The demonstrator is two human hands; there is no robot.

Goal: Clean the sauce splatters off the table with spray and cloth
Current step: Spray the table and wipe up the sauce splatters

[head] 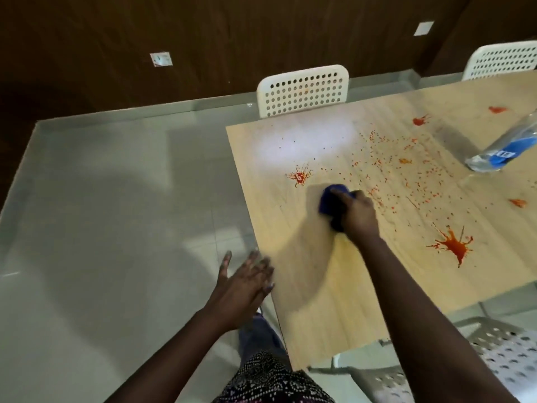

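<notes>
Wiping step: the right hand point(356, 215) clenches the blue cloth point(331, 203) on the table point(319, 315); the left hand point(247, 283) is released. Next, I judge, the red splat point(300, 177) just beyond.

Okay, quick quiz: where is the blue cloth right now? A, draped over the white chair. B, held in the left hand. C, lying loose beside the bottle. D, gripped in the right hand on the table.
D: the right hand grips the blue cloth against the table, near a red splatter.
</notes>
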